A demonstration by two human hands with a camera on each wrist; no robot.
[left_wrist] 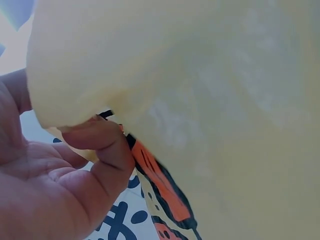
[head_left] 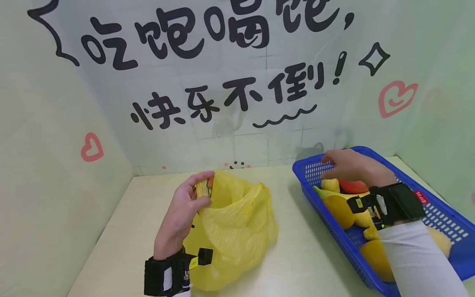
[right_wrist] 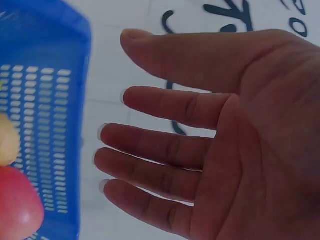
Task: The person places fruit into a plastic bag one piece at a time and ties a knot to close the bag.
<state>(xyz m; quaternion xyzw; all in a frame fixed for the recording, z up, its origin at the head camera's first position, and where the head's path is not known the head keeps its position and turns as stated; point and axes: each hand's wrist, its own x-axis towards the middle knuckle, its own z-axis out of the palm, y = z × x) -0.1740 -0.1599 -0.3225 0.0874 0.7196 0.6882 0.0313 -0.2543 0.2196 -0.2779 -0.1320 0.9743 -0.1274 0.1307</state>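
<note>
On the pale table (head_left: 111,239), a yellow plastic bag (head_left: 231,235) sits left of a blue basket (head_left: 464,255), the left hand (head_left: 183,212) pinching the bag's rim, probably because such thin film would sag closed alone. Over the basket's far end, the right hand (head_left: 354,166) holds nothing, fingers loosely bent (apparently clear of the fruit (head_left: 338,211) below), while the basket's raised walls seem to keep the pieces gathered.

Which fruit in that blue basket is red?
The red fruit just below the right hand; the other fruits visible in the basket look mostly yellow.
</note>
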